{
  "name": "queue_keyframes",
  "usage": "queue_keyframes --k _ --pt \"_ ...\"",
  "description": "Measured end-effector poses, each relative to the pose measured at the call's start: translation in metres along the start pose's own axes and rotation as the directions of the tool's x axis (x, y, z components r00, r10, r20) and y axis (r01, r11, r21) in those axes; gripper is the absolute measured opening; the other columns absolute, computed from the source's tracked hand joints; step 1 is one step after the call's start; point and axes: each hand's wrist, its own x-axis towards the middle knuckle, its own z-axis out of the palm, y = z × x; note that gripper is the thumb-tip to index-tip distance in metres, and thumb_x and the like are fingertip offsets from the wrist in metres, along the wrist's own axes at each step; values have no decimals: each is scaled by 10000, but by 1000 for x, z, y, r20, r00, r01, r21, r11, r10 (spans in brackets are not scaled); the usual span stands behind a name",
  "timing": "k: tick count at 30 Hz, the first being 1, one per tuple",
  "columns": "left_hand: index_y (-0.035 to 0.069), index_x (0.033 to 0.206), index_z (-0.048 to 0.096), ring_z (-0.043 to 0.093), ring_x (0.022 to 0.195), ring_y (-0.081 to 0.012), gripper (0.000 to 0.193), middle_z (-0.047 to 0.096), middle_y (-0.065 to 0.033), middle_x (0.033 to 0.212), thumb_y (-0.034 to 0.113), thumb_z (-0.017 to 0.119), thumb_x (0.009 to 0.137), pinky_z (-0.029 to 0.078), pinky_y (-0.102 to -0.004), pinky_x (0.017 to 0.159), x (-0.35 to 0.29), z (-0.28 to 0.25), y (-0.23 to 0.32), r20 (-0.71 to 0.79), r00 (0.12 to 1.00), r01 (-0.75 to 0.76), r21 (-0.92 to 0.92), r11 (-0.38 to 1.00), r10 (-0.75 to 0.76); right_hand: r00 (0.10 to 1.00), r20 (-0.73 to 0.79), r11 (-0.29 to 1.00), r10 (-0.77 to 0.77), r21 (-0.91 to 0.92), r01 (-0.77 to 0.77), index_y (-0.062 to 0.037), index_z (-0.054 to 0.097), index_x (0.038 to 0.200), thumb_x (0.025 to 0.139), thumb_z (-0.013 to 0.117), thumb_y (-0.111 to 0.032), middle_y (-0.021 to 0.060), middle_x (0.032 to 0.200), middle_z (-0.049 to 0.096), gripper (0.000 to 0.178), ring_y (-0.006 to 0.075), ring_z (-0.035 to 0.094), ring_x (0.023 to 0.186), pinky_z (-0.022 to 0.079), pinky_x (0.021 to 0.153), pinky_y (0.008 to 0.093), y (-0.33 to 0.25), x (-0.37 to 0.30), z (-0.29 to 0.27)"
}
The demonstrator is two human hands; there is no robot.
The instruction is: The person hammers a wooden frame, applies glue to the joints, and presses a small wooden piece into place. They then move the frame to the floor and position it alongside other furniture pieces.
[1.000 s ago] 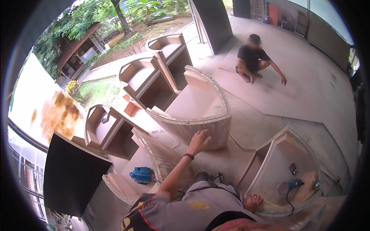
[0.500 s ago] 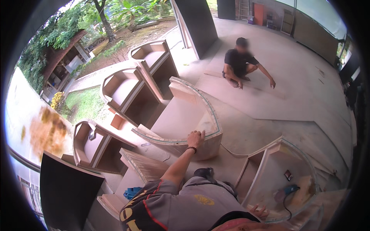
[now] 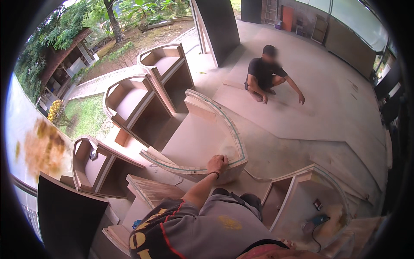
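My left hand (image 3: 217, 164) lies on the near corner of a large curved wooden cabinet (image 3: 196, 138) that rests on its side on the concrete floor. The fingers curl over its pale curved rim (image 3: 235, 129), and a dark band circles the wrist. My forearm reaches out from my grey shirt at the lower middle. Only a sliver of my right hand (image 3: 288, 244) shows at the bottom edge, beside a second curved cabinet (image 3: 332, 185); its fingers are hidden.
Several more curved shelf units (image 3: 129, 99) lie to the left and beyond. A person in a dark shirt (image 3: 265, 75) crouches over a flat board farther off. A blue power tool (image 3: 317, 220) with a cord lies inside the right cabinet. A dark panel (image 3: 64, 216) stands at lower left.
The view has swung and drawn closer to the curved cabinet. My left hand went from lying flat with spread fingers on it to curling over its near rim.
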Motion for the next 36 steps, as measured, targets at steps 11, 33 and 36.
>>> queue_keyframes --k 11,33,36 --pt "78 945 768 693 1068 -321 403 752 -136 1057 389 516 997 552 -469 931 1 -5 5 9 1000 28 -15 1000 -27 998 33 998 -55 4 55 -214 673 1217 904 668 -524 179 1387 532 440 407 496 1307 354 1071 597 -18 23 28" --pt "79 965 775 700 1064 -338 402 753 -161 1059 398 530 960 552 -471 947 0 -4 0 -25 998 54 -10 998 -54 994 69 996 -85 12 84 -194 690 1148 890 672 -520 171 1339 557 415 405 507 1277 354 1071 598 -26 33 31" --pt "77 963 777 706 1044 -347 403 753 -164 1062 398 534 958 558 -480 934 1 -8 5 13 999 44 -9 999 -43 994 71 996 -85 9 84 -192 692 1138 888 673 -519 170 1333 560 412 405 509 1273 354 1071 599 -25 35 32"
